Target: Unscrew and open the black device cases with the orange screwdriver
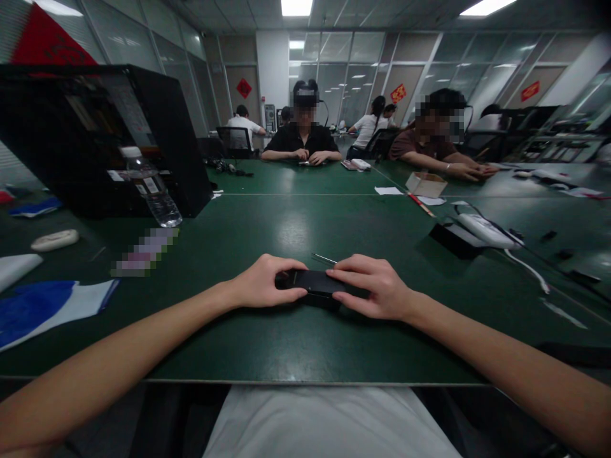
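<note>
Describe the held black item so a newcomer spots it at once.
Start at the wide green tabletop, toward its near edge. Between the person's left hand and right hand, both gripping it, is a small black oblong box. Unlike the thin silvery rod just behind it, it is broad and dark.

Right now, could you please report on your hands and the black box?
Left hand gripping black box at left. Right hand gripping it at right. Thin rod jutting out by right hand.

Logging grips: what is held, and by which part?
A black box, by its ends: left hand at the left, right hand at the right. Whether the right also holds the thin metal rod is unclear.
</note>
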The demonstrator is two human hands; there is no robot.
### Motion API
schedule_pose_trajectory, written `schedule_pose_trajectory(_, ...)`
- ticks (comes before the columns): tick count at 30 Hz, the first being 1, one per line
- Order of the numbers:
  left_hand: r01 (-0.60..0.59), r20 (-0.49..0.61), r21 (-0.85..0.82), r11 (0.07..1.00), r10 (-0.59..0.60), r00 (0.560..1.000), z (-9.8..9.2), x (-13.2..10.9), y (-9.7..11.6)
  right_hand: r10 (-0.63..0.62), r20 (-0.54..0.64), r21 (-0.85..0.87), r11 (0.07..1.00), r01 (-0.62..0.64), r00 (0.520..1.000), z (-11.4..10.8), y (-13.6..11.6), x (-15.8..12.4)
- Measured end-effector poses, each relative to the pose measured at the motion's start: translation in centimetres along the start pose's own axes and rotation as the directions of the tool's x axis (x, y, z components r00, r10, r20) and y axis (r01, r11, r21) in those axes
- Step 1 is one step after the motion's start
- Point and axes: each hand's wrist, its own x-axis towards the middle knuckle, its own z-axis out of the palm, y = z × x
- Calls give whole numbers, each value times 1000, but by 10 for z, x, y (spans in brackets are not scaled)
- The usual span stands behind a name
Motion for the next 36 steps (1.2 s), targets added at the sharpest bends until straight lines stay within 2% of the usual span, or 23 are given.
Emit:
schedule_pose_trajectory(8, -11, 7, -9, 1000, 12, 1000, -1, 0, -1, -28, -7, -10, 1000, 28, 1000, 1, 0, 1)
schedule_pose_trajectory(18, 14, 22, -25, 1000, -13, 1000, -1, 0, -4, 7, 34, 7, 1000, -8, 999, 2, 1, -1)
schedule_pose_trajectory(26, 52, 18, -100, 994, -51, 999, -2, -1, -3, 23, 74, -2, 1000, -23, 997, -1, 1, 2)
schedule_pose_trajectory(32, 114, 14, -225, 968, -114, 993, -2, 0, -3, 110, 120, 83, 989, -120, 987, -1, 1, 5)
schedule_pose_trajectory(36, 88, -3, -220, 971, -91, 996, -1, 0, -4, 80, 100, 76, 993, -88, 992, -1, 1, 4)
